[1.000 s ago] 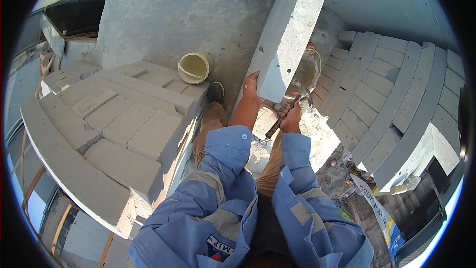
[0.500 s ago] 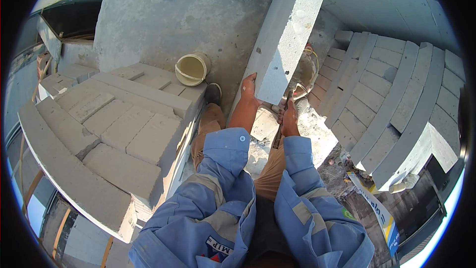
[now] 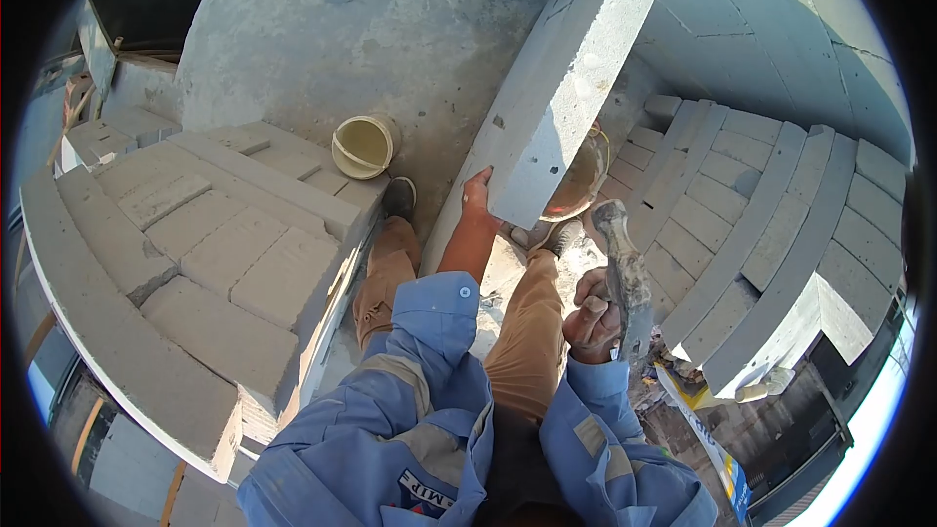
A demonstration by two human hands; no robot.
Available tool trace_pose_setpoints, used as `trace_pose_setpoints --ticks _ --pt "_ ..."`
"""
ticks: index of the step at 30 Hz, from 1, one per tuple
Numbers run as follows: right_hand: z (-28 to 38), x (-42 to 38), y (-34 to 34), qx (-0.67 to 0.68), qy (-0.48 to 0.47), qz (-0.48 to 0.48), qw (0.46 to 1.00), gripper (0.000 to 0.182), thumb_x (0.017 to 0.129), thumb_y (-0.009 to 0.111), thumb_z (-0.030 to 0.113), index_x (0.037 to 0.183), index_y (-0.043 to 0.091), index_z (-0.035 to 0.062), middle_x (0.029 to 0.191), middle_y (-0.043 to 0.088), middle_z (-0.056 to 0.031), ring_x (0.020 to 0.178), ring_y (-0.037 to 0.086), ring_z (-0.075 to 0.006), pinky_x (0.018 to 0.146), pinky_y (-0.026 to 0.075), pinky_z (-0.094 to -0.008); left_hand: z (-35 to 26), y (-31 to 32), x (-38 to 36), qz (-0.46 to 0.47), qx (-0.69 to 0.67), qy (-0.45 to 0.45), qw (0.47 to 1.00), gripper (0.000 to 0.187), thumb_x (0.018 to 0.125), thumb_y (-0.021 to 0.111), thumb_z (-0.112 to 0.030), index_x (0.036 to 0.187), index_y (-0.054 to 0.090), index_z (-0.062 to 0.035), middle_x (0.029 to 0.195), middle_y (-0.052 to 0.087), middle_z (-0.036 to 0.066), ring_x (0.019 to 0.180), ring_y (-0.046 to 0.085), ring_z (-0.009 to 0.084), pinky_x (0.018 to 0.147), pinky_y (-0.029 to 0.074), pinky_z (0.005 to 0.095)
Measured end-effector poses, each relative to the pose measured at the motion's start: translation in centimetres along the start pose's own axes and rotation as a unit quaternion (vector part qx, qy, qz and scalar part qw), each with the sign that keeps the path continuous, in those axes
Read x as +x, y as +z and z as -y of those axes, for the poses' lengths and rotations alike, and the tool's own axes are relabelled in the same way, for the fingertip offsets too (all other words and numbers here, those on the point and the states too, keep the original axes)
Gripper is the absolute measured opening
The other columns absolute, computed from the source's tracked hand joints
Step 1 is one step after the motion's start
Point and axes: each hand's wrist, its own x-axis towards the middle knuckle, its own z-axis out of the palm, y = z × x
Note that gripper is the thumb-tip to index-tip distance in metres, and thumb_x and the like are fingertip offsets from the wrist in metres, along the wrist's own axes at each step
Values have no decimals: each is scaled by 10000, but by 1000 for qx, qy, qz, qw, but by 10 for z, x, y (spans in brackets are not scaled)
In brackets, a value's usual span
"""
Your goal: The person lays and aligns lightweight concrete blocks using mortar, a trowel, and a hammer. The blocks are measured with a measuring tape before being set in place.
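My left hand [image 3: 476, 193] lies against the shaded left face of a pale aerated-concrete block [image 3: 542, 166], near its close end, fingers stretched along it. The block's sunlit top runs away toward the back wall. My right hand [image 3: 593, 317] is wrapped round a mortar-crusted hammer [image 3: 627, 278], held up to the right of my knee, with its blunt end pointing away from me. Most of the hammer's handle is hidden by the hand. Beyond the block's near end, a mortar bucket [image 3: 584, 176] shows in part.
Stacked blocks stand on my left [image 3: 229, 254] and right [image 3: 752, 195]. A cream bucket [image 3: 365, 147] sits on the concrete floor [image 3: 293, 49] beside my left shoe [image 3: 398, 198]. At lower right lies a printed sack [image 3: 703, 434] among rubble.
My right hand has drawn back from the block's near end toward me and to the right, bringing the hammer up into view. My left hand stays on the block's side.
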Motion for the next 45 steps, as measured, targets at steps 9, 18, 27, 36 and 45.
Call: trace_pose_setpoints --ticks 9,18,27,36,45 --pt "-8 25 25 -120 112 126 978 321 1049 514 260 1226 596 6 838 674 -163 663 649 -326 617 507 -400 5 -4 3 16 -46 -45 998 422 986 510 -356 1279 580 -60 1187 670 151 1062 666 320 872 551 514" --pt "8 149 34 -215 -22 207 954 316 1037 549 285 1104 649 -8 892 670 -220 721 661 -359 628 502 -389 2 13 -12 -63 -96 -45 992 436 949 577 -312 1292 544 -44 1191 647 165 1018 678 350 879 552 528" --pt "-1 22 30 -33 70 -12 997 503 1075 367 490 783 424 85 656 432 -11 502 382 -79 488 296 -225 6 12 -8 -130 -81 -31 988 519 833 710 -291 1279 557 -75 1167 618 167 949 650 382 783 523 617" --pt "-57 -15 18 -134 114 51 983 406 1053 461 306 1035 625 -64 900 631 -241 742 608 -417 671 467 -496 5 17 -12 -120 -70 -20 990 432 945 587 -336 1254 575 -33 1150 658 178 985 680 330 858 550 511" --pt "-46 -8 28 -79 221 81 969 360 1067 490 345 1022 596 4 702 556 -36 613 500 -149 568 409 -311 6 -10 19 11 -48 -18 999 474 941 581 -360 1285 534 -37 1182 645 174 1009 674 335 841 557 516"
